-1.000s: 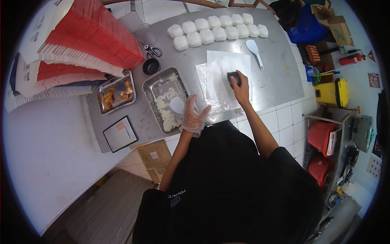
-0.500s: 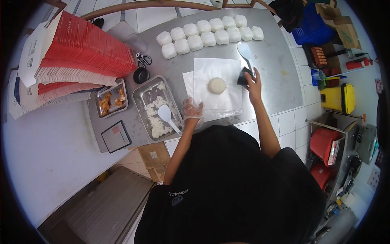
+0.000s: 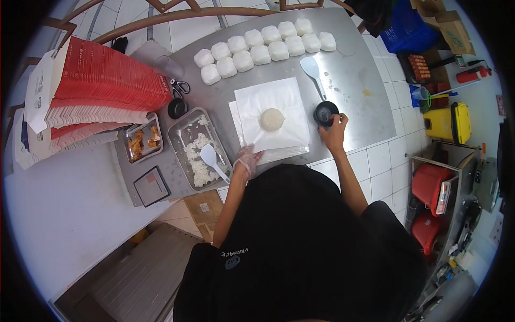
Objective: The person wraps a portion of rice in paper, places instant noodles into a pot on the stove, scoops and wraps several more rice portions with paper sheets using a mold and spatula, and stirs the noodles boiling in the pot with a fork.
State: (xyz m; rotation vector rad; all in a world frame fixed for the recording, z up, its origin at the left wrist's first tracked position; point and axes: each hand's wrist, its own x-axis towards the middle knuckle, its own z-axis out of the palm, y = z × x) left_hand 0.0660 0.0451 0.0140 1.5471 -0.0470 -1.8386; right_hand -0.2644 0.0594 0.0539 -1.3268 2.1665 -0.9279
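A round rice patty (image 3: 272, 119) lies on a square sheet of white paper (image 3: 294, 96), on top of further sheets and clear plastic. At the stack's lower left corner is my left hand (image 3: 249, 159), in a clear plastic glove, fingers stretched out and touching the edge. My bare right hand (image 3: 334, 134) grips the rim of a small black bowl (image 3: 318, 119), which stands upright right of the paper. Beyond the bowl lies a pale blue spatula (image 3: 311, 68). Left of my gloved hand, a white rice paddle (image 3: 209, 156) rests in a metal tray (image 3: 176, 144) of loose rice.
Two rows of white wrapped parcels (image 3: 260, 54) line the table's far side. On the left stand a tall stack of red and white folded cartons (image 3: 110, 78), a tray of browned food (image 3: 140, 142), scissors (image 3: 179, 87), a black cup (image 3: 177, 109) and a tablet (image 3: 152, 186).
The black bowl went from tilted in my right hand to upright beside the paper. My left hand has shifted slightly down. The whole view has moved a little.
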